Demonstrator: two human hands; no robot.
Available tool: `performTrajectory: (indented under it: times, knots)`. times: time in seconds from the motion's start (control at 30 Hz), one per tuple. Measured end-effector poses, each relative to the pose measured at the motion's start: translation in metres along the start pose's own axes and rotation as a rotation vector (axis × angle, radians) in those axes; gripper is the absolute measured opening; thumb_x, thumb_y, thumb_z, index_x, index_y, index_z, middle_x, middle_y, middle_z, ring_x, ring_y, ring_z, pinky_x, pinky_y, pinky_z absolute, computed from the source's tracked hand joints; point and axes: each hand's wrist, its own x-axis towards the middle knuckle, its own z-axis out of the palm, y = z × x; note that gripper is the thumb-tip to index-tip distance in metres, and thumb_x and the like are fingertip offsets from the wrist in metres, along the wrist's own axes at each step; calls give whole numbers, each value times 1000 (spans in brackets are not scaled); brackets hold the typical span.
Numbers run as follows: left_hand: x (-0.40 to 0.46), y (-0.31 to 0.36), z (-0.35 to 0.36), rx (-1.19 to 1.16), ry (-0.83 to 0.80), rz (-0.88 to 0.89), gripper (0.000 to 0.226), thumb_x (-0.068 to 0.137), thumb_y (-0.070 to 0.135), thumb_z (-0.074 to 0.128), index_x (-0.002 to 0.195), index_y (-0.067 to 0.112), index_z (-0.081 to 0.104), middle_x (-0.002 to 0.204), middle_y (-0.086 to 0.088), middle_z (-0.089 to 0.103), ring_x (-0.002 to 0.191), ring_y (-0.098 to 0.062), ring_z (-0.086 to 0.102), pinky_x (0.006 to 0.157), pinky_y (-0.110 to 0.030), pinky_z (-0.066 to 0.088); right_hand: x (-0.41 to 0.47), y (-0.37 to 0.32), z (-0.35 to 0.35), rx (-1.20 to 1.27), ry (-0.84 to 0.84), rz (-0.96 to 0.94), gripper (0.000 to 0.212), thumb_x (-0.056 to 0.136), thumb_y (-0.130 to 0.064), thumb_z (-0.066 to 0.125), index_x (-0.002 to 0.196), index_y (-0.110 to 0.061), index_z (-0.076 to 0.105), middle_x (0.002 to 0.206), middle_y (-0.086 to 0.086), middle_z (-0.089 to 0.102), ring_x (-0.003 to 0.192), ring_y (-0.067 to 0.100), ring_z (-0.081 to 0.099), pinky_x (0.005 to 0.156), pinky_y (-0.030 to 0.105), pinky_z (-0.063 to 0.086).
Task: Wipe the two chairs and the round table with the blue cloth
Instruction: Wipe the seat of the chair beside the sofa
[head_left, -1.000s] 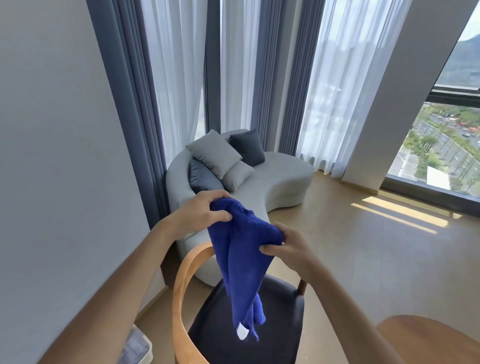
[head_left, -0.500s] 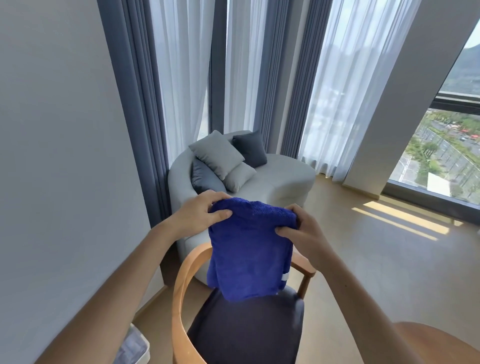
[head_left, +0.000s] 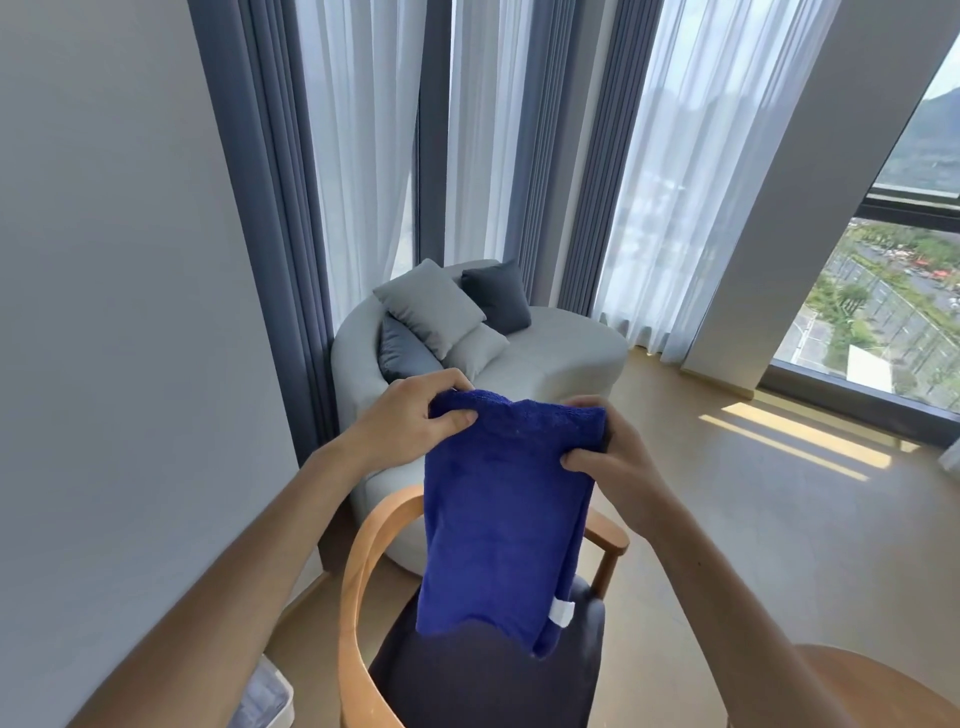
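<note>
cloth first: the blue cloth (head_left: 506, 525) hangs in the air between both hands, held up by its top edge above the dark seat of the wooden chair (head_left: 363, 571). the left hand (head_left: 415, 421) pinches the upper left corner, thumb in front and fingers curled behind; the right hand (head_left: 605, 457) clenches the upper right corner the same way. holding it by two corners lets the fabric drop flat and doubled — likely a way to square it into a neat pad before any wiping starts. a small white tag shows near its lower right edge.

the cloth touches neither the chair nor the round bench (head_left: 878, 691), of which only a wooden edge shows at the lower right. so, by my judgement, no wiping is under way at this moment — the chair just below looks the natural first surface. a second chair is not in view. behind stand a grey sofa (head_left: 561, 353) with cushions and long curtains.
</note>
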Motion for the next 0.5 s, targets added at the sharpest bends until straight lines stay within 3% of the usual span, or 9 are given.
performTrajectory:
  times: [0.07,0.17,0.3,0.5]
  knots:
    - [2,2,3,5,12,11,7,94,22,61,100,23,63,84,7,66,74,-5,59,71,-24,50,2,-2,0,1,-40,-19,44,72,16,61,105,-12,62,88,2,65,79,11,59,68,25,51]
    - [4,3,5,-8,26,20,8,94,20,60,101,23,63,84,8,66,76,-4,60,71,-21,50,4,-1,-2,-56,-46,-45,33,81,16,61,96,-12,68,85,-1,69,81,10,62,71,24,53]
    - [7,1,2,-5,6,16,9,94,19,61,101,23,62,86,6,66,77,-6,60,73,-27,52,9,-2,-5,-186,22,-71,29,79,15,62,91,-10,67,84,8,66,79,17,58,71,33,52]
    - [11,-9,-2,-51,-31,-30,16,91,14,64,99,28,63,88,10,66,82,-5,62,75,-22,52,21,-4,-5,-275,61,-41,34,75,16,61,97,-10,68,89,7,68,79,12,58,71,29,51]
